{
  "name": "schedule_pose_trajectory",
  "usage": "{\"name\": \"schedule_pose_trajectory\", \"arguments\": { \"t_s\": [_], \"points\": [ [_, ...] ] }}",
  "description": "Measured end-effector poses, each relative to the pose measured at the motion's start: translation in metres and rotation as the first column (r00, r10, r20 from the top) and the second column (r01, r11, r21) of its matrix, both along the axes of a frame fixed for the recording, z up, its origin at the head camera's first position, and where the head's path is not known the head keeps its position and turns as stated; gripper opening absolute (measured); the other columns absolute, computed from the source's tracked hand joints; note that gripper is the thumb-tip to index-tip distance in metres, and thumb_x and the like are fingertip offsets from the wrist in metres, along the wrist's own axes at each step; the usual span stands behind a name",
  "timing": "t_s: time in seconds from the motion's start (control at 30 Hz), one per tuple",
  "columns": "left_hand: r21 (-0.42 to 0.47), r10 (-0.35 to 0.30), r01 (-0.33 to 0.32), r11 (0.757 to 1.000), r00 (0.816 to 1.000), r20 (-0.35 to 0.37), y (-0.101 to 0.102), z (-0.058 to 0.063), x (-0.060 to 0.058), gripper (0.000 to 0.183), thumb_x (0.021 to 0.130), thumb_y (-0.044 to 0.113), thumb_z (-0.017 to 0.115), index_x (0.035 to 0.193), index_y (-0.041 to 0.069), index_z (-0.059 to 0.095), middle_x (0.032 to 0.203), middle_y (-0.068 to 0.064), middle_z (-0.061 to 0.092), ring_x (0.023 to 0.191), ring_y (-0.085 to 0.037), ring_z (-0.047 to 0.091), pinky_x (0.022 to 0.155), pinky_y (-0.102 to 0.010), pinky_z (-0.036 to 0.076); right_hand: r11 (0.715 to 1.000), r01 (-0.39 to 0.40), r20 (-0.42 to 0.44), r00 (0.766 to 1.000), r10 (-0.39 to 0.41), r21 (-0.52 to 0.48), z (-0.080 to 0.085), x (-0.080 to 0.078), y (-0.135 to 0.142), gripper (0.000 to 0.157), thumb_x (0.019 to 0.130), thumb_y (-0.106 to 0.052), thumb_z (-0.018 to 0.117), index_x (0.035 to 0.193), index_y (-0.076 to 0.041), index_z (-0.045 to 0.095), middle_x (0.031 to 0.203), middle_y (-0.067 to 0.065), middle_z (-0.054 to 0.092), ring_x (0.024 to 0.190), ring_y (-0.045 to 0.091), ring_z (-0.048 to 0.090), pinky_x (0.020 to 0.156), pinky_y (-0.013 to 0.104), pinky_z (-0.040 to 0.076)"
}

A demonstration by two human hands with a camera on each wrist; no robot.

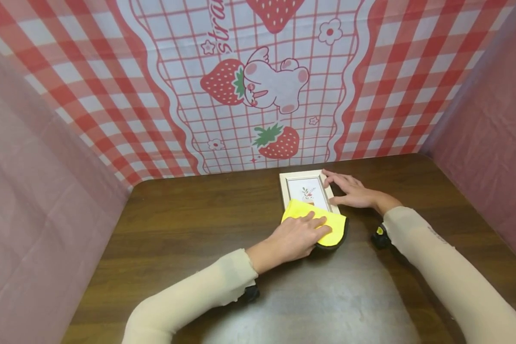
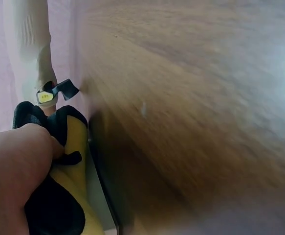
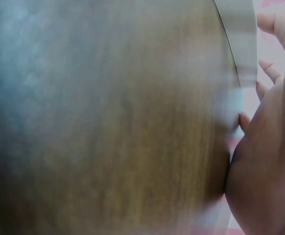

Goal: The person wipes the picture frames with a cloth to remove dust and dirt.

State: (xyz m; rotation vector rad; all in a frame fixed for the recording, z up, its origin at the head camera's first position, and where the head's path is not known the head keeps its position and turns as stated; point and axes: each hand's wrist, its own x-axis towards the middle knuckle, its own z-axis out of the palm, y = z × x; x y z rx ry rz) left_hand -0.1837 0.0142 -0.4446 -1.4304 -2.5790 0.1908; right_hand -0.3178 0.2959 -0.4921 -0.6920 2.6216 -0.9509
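Note:
A picture frame (image 1: 302,174) with a pale border and a small plant print lies flat on the table near its back edge. Over its lower part spreads a yellow cloth (image 1: 338,225) with a dark edge. My left hand (image 1: 295,236) lies across this cloth, fingers spread on top; in the left wrist view the thumb bends against a fold of the yellow-and-black cloth (image 2: 76,132). On the frame's right side, the fingertips of my right hand (image 1: 356,192) rest along the border, fingers extended and apart. The right wrist view shows those fingers beside the frame's edge (image 3: 242,39).
A brown wood-grain table (image 1: 189,210) extends around the frame. Behind it hangs a red-and-white checked cloth (image 1: 275,114) with strawberries and a rabbit. Pink fabric walls (image 1: 30,200) stand at both sides. Black wrist cameras (image 1: 381,237) sit at the sleeve cuffs.

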Motion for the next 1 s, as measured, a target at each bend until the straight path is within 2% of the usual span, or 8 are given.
{"name": "schedule_pose_trajectory", "arguments": {
  "t_s": [0.2,0.4,0.53,0.6,0.7,0.77,0.83,1.0],
  "points": [
    [-0.021,-0.023,0.022,1.0,0.999,-0.027,0.015,0.0,0.0,0.043,0.108,0.028,0.073,0.151,0.027,0.066,0.16,0.002,0.071,0.143,-0.023,0.074,0.085,-0.031,0.071,1.0,-0.003,-0.013,1.0,0.003,0.006,-0.001,0.002,0.001,0.04,0.101,-0.04,0.075,0.132,-0.026,0.055,0.192,0.011,0.012,0.17,0.053,0.015,0.129,0.087,0.004],
    [-0.025,-0.052,0.05,0.998,0.995,-0.09,0.03,-0.004,0.0,0.039,0.109,0.029,0.07,0.148,0.027,0.068,0.156,0.003,0.072,0.14,-0.023,0.075,0.081,-0.028,0.07,1.0,0.004,-0.01,1.0,-0.004,0.015,-0.002,0.003,-0.003,0.052,0.103,-0.031,0.073,0.149,-0.02,0.051,0.191,0.014,0.014,0.171,0.051,0.014,0.131,0.085,0.001],
    [-0.032,-0.047,0.045,0.998,0.996,-0.08,0.032,-0.003,0.0,0.039,0.109,0.03,0.071,0.148,0.027,0.067,0.159,0.002,0.071,0.141,-0.023,0.075,0.083,-0.028,0.071,1.0,0.004,-0.004,1.0,-0.004,0.024,-0.002,0.002,-0.005,0.051,0.104,-0.031,0.073,0.148,-0.021,0.05,0.191,0.014,0.013,0.171,0.051,0.014,0.132,0.085,0.001],
    [-0.034,-0.042,0.04,0.999,0.996,-0.072,0.031,-0.002,-0.001,0.04,0.109,0.03,0.071,0.149,0.027,0.066,0.16,0.002,0.07,0.141,-0.023,0.075,0.084,-0.029,0.071,1.0,0.005,-0.003,1.0,-0.004,0.022,0.0,0.002,-0.004,0.057,0.104,-0.033,0.074,0.153,-0.021,0.048,0.19,0.014,0.016,0.171,0.051,0.014,0.132,0.085,0.001],
    [-0.025,-0.041,0.04,0.999,0.997,-0.068,0.03,-0.002,-0.001,0.04,0.108,0.029,0.072,0.148,0.027,0.067,0.16,0.002,0.07,0.14,-0.023,0.075,0.083,-0.029,0.071,1.0,0.001,-0.011,1.0,-0.001,0.015,0.002,0.002,-0.003,0.079,0.103,-0.038,0.074,0.17,-0.021,0.035,0.182,0.015,0.03,0.171,0.051,0.015,0.132,0.084,0.001],
    [-0.02,-0.042,0.041,0.999,0.997,-0.061,0.029,-0.001,0.0,0.041,0.108,0.028,0.073,0.148,0.028,0.067,0.16,0.002,0.07,0.138,-0.023,0.076,0.082,-0.03,0.071,1.0,-0.006,-0.01,1.0,0.006,0.01,0.003,0.001,-0.003,0.081,0.103,-0.042,0.074,0.17,-0.022,0.034,0.181,0.016,0.031,0.17,0.052,0.015,0.131,0.085,0.001],
    [-0.015,-0.043,0.042,0.999,0.998,-0.049,0.028,-0.001,0.0,0.041,0.107,0.026,0.073,0.148,0.028,0.067,0.16,0.002,0.071,0.138,-0.024,0.076,0.081,-0.03,0.071,1.0,-0.008,-0.006,1.0,0.008,0.013,0.003,0.001,-0.002,0.077,0.102,-0.045,0.073,0.167,-0.024,0.037,0.182,0.015,0.029,0.17,0.053,0.014,0.131,0.085,0.002],
    [-0.01,-0.032,0.032,0.999,0.999,-0.006,0.02,0.0,0.001,0.045,0.107,0.024,0.075,0.151,0.028,0.066,0.161,0.002,0.069,0.143,-0.025,0.074,0.086,-0.034,0.072,1.0,0.003,0.011,1.0,-0.003,0.026,0.003,0.001,-0.001,0.045,0.102,-0.038,0.074,0.139,-0.026,0.052,0.193,0.009,0.009,0.171,0.051,0.012,0.131,0.085,0.001]
  ]
}}
